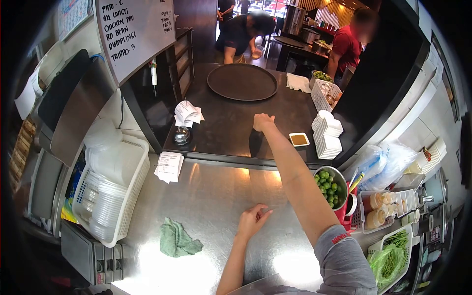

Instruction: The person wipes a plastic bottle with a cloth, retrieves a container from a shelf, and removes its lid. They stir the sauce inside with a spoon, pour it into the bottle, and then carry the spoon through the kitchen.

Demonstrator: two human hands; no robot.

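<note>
Stainless steel forms the near surface [211, 196]; a black surface [221, 142] adjoins its far edge. My right grip [264, 123] is extended over the black surface, fingers curled inward. Whether it pinches anything I cannot tell, as the fingertips are hidden. My left grip [251, 221] is loosely spread over the steel, with no object seen in it, probably serving as balance for the reach.

The square sauce dish [301, 145] is on the black surface, just beside my right forearm and near the front edge; that position appears chosen for short reach. The stacked white dishes [328, 142] line the right side, presumably to free the middle. The round tray [242, 81] lies flat at the far side, on the co-worker's [236, 34] side.

Clearances: open room runs between the tray and the front edge, left of my right forearm. Rightward travel is restricted by the sauce dish, then the stack. On the steel, the green cloth [178, 239] limits leftward travel; the metal bowl [343, 177] of limes bounds the right.
</note>
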